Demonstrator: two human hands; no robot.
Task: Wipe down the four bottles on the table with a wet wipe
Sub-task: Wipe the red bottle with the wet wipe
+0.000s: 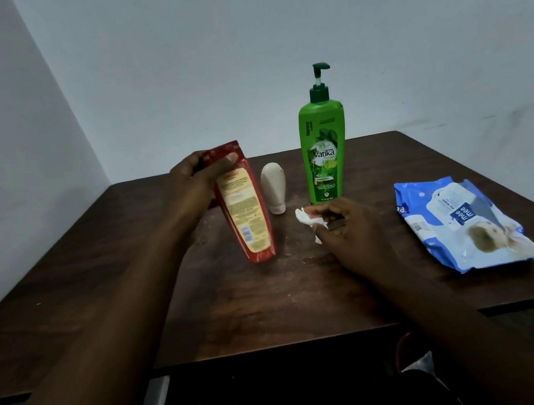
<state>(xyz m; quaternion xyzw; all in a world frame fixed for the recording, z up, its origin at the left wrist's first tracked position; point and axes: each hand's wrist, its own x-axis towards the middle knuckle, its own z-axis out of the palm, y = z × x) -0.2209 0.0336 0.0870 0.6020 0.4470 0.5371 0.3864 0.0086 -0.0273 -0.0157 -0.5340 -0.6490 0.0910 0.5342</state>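
Note:
My left hand [195, 182] grips the upper end of a red bottle [244, 212] with a yellow label, holding it tilted above the table, its lower end pointing toward me. My right hand [345, 228] pinches a crumpled white wet wipe [306, 219] just right of the red bottle, apart from it. A small white bottle [274, 187] stands cap-down behind the red one. A tall green pump bottle [324, 148] stands upright further right. A fourth bottle is not visible.
A blue and white wet-wipe pack [463, 225] lies flat on the right side of the dark wooden table [274, 305]. Pale walls meet in a corner behind the table. The table's front edge runs close below my forearms.

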